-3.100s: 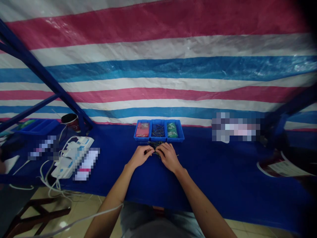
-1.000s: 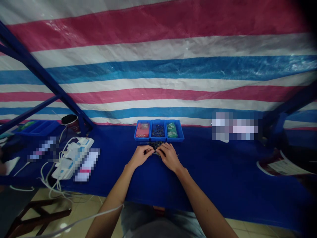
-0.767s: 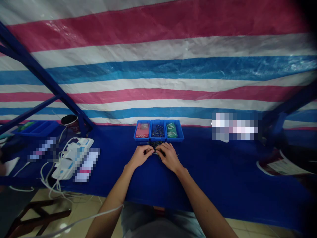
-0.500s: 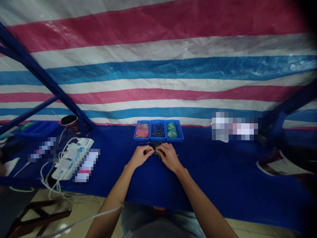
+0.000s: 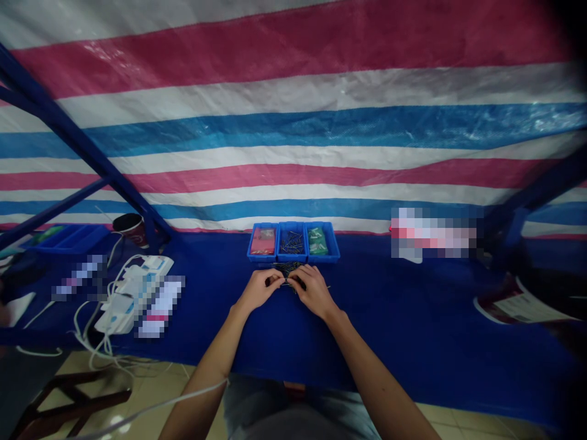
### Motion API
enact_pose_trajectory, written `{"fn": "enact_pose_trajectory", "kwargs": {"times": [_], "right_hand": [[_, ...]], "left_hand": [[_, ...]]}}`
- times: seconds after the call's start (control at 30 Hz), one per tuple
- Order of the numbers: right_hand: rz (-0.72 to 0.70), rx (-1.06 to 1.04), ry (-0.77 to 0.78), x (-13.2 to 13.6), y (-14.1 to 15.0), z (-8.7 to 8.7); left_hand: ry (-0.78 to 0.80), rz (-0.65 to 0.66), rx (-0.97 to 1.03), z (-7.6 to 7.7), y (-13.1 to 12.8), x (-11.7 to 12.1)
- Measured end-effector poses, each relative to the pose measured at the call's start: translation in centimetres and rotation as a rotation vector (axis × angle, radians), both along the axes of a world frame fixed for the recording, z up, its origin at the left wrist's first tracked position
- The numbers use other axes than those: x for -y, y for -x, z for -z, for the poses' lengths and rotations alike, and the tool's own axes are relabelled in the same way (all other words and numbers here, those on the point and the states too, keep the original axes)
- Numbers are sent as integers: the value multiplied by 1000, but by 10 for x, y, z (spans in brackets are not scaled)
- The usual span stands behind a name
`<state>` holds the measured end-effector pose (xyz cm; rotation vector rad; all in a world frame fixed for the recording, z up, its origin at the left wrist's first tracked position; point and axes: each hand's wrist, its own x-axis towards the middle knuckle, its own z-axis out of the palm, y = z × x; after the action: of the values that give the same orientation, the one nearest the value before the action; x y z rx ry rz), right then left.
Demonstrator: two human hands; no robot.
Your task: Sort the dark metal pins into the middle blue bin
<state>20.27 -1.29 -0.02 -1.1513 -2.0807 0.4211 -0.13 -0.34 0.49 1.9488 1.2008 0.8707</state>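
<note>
My left hand [image 5: 260, 288] and my right hand [image 5: 313, 289] rest close together on the blue table cover [image 5: 413, 318], fingers pinched toward each other. Between the fingertips is something thin and dark that I cannot make out. A small pile of thin dark pins [image 5: 287, 269] lies on the cloth just beyond my fingers. Behind it stand three small blue bins in a row: the left bin [image 5: 263, 241] holds red pieces, the middle bin [image 5: 292, 242] holds dark pins, the right bin [image 5: 318, 241] holds green pieces.
A white power strip with cables [image 5: 132, 290] lies at the left, with a dark cup [image 5: 129, 225] and a blue tray [image 5: 73, 236] behind it. A striped tarp [image 5: 293, 122] hangs behind the table. A round object with paper [image 5: 523, 305] sits at the right.
Nothing has visibly moved beyond tiny shifts of my fingertips; both hands stay pinched together at the same spot.
</note>
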Motion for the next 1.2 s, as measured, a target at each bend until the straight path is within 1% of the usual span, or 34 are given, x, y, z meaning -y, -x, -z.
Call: {"fn": "enact_pose_trajectory", "kwargs": {"times": [0.37, 0.6, 0.87, 1.2], "right_hand": [[-29, -19, 13, 0, 0, -1], [-21, -2, 8, 0, 1, 0], [-9, -9, 17, 1, 1, -2], [-28, -24, 8, 0, 1, 0]], "left_hand": [[8, 5, 3, 1, 0, 0], [6, 7, -2, -1, 0, 0], [4, 6, 7, 3, 1, -1], [16, 14, 24, -2, 0, 1]]}}
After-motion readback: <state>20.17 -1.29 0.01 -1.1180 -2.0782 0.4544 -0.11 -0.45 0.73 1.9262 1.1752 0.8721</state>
